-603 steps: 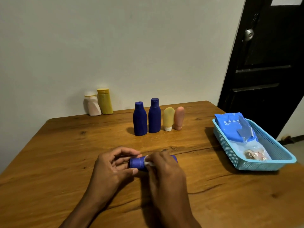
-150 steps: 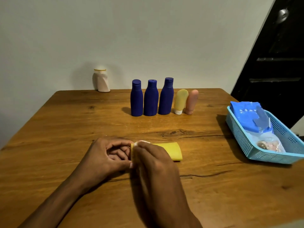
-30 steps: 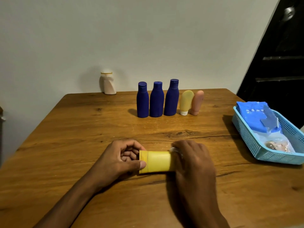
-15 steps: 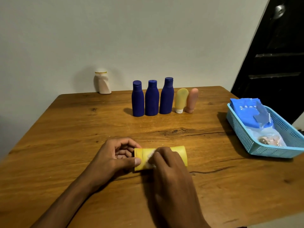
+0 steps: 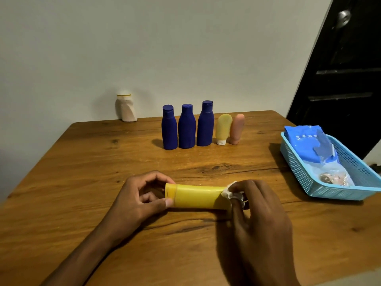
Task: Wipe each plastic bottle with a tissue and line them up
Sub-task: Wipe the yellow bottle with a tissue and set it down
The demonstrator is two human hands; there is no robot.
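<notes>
On the near table: the yellow bottle [image 5: 198, 196] lies on its side across the wooden table [image 5: 82, 162], cap end to the left, between the two hands.
Left hand: the left hand [image 5: 140, 200] grips the cap end, thumb under the cap's edge and fingers curled over the top, which steadies the bottle.
Right hand: the right hand [image 5: 259, 209] pinches a small wad of white tissue [image 5: 229, 193] against the bottle's far right end, fingertips bunched around it.
Step in hand: wiping the yellow bottle along its length; the tissue looks to be at the end of a pass.
Doing it well: keep the left grip firm so the bottle cannot roll, press the tissue flat and not balled up, and turn the bottle a little between passes so the underside gets cleaned too. The cap under the left fingers likely needs its own wipe.
Row at the back: three dark blue bottles [image 5: 186, 126], a yellow tube [image 5: 223, 129] and a pink tube [image 5: 237, 129] stand side by side, nearly touching.
Waiting: a white bottle [image 5: 125, 108] stands alone by the wall, well apart from the row.
To the right: a blue basket [image 5: 321, 190] holds a blue packet [image 5: 303, 143].
Progress: judged mostly done; this bottle and the white one remain to join the row.
</notes>
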